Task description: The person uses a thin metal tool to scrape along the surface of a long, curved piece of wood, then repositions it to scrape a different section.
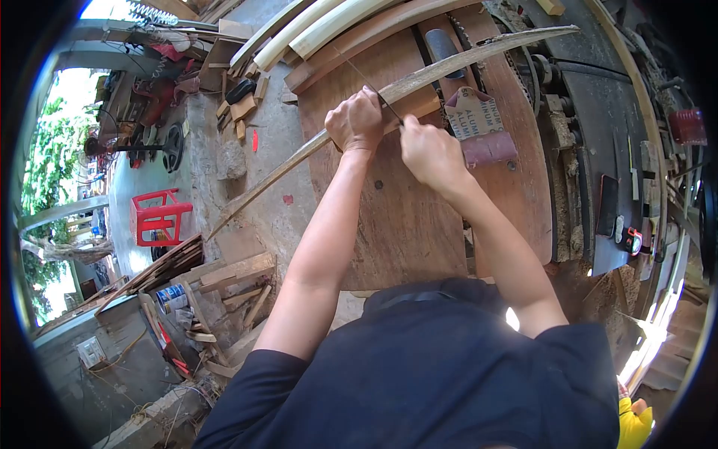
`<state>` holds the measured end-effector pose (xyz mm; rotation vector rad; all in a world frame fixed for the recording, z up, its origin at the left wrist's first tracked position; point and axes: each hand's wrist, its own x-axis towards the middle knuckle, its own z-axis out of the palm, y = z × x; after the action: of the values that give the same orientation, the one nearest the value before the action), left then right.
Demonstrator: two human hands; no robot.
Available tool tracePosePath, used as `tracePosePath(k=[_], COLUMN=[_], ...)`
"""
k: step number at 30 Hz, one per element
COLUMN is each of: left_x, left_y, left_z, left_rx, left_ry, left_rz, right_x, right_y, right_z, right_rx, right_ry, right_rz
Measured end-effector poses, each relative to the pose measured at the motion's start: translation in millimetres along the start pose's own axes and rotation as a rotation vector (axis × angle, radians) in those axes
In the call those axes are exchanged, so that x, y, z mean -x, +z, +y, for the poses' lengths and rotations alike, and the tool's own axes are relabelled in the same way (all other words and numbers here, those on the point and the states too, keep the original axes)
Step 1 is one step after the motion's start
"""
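A long, slightly curved wooden strip (479, 54) runs diagonally across the plywood work surface (404, 224), its lower left end reaching out past the edge. My left hand (355, 121) is closed around the strip near its middle. In my right hand (432, 153), just to the right, is the end of a thin, dark, straight tool (364, 77). It crosses the strip close to my left knuckles and looks like a narrow blade seen edge-on; its handle is hidden in my fist. A short wood block (420, 110) lies under the strip. Printed sandpaper (473, 114) curls beside my right hand.
A reddish sandpaper roll (491, 149) and a grey cylinder (443, 51) lie on the surface. Curved wooden pieces (340, 26) are stacked at the far side. A red plastic stool (159, 217) and scrap wood (239, 273) are at left. Machinery (557, 123) stands at right.
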<state>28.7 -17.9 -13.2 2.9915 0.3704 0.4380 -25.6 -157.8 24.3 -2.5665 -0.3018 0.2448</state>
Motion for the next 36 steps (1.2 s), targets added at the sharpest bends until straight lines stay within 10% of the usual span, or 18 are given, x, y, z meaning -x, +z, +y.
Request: tracePosePath(k=[36], left_x=[0.7], left_y=[-0.8], left_z=[0.3], left_rx=[0.005], left_ry=[0.014], left_rz=[0.014], right_x=[7.0], right_y=[-3.8], right_z=[2.5], right_rx=[-0.035], right_ry=[0.034], right_rz=[-0.038])
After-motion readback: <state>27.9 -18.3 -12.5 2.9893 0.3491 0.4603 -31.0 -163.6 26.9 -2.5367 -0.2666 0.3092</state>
